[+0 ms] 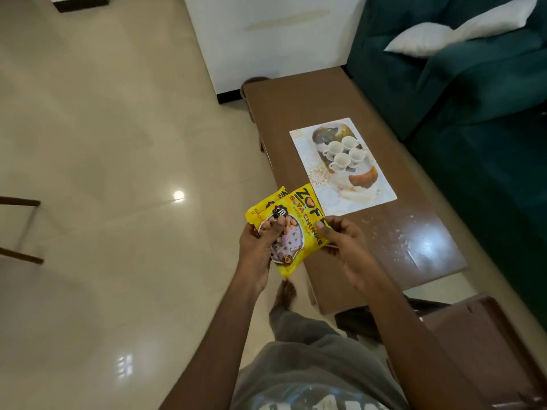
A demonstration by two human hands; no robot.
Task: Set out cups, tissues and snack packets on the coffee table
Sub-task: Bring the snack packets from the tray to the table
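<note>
Two yellow snack packets (299,220), one overlapping the other, are held in the air just off the near left edge of the brown coffee table (381,232). My left hand (257,247) grips their left side with the thumb across the front. My right hand (343,241) pinches the right edge of the front packet. Further along the table lies a printed placemat (334,199), and on it a tray (322,133) carries several white cups (342,159). No tissues are in view.
A dark green sofa (479,99) with a white cushion (426,38) runs along the table's far side. A brown chair (485,344) stands at the lower right. Glossy tiled floor (118,173) spreads to the left; a white wall (266,34) lies beyond the table.
</note>
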